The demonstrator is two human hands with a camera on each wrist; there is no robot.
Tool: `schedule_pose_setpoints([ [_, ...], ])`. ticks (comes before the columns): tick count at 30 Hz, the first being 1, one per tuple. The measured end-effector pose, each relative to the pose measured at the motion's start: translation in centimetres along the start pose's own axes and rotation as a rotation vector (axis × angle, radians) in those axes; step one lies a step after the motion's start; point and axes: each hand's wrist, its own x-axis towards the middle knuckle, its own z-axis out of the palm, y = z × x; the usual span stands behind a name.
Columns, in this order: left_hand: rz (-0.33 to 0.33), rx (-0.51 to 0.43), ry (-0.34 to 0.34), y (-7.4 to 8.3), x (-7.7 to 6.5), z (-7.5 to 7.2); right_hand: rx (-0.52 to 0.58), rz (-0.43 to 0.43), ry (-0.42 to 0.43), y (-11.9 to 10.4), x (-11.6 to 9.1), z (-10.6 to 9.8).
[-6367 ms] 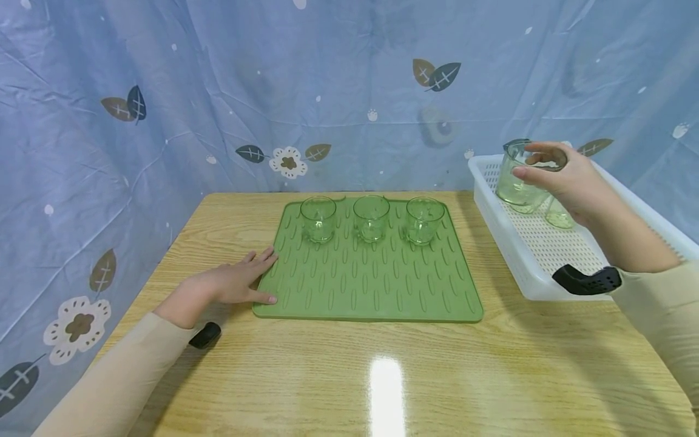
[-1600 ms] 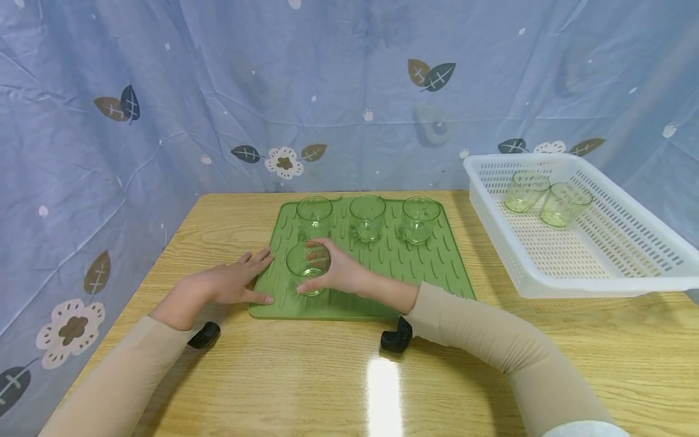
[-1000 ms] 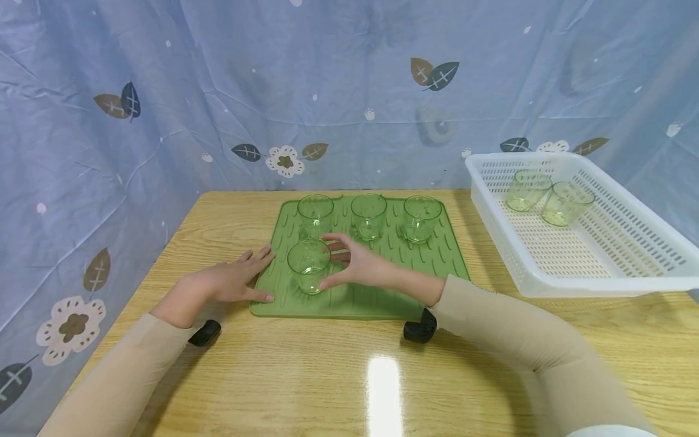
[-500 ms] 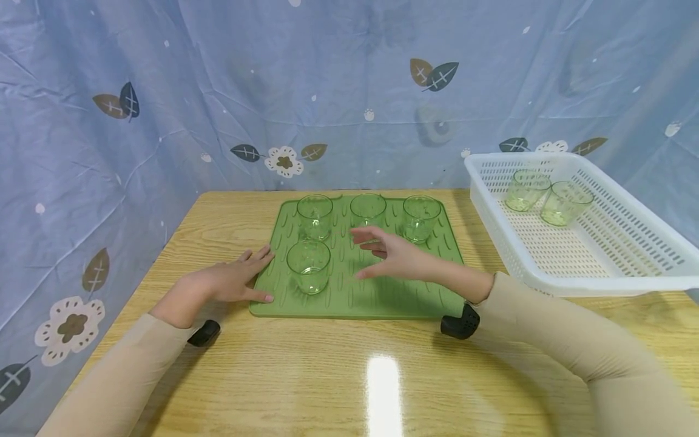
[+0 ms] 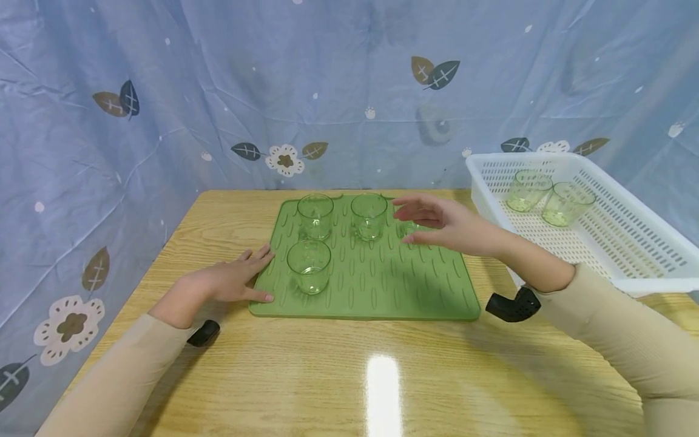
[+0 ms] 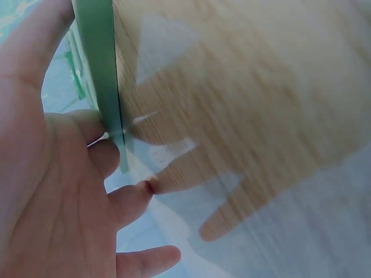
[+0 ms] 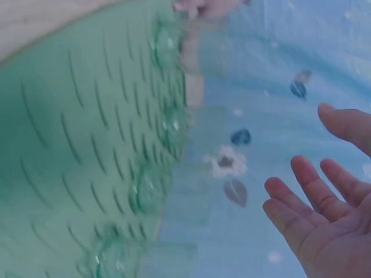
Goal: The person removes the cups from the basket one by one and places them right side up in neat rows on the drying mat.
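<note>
On the green ribbed mat (image 5: 382,291) stand several clear green-tinted glasses. Along the back are a left glass (image 5: 315,217), a middle glass (image 5: 369,216) and a right glass (image 5: 413,229), the last mostly hidden behind my right hand (image 5: 450,226). A nearer glass (image 5: 309,267) stands upright at the mat's left. My right hand holds nothing; its fingers are spread and loosely bent above the mat, also seen in the right wrist view. My left hand (image 5: 232,280) rests at the mat's left edge, fingertips and thumb touching it, as the left wrist view confirms.
A white perforated basket (image 5: 601,282) stands at the right, with two glasses in it: one (image 5: 528,190) beside another (image 5: 568,204). The wooden table (image 5: 306,370) ends at the back against a blue patterned curtain (image 5: 349,91).
My right hand took a glass from the basket and set it at the mat's front left. It has since let go and moved right and back. My left hand stays put.
</note>
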Motion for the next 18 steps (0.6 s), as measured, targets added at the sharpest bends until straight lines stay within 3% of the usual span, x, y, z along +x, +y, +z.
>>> schedule_pose_setpoints([
  [11,-0.002,0.001,0.001,0.2,-0.1,-0.1,-0.116,0.069,0.148,-0.4,-1.7,-4.7],
  [18,-0.001,0.000,-0.003,0.2,-0.2,-0.1,-0.286,0.062,0.310,0.7,-2.2,-7.8],
])
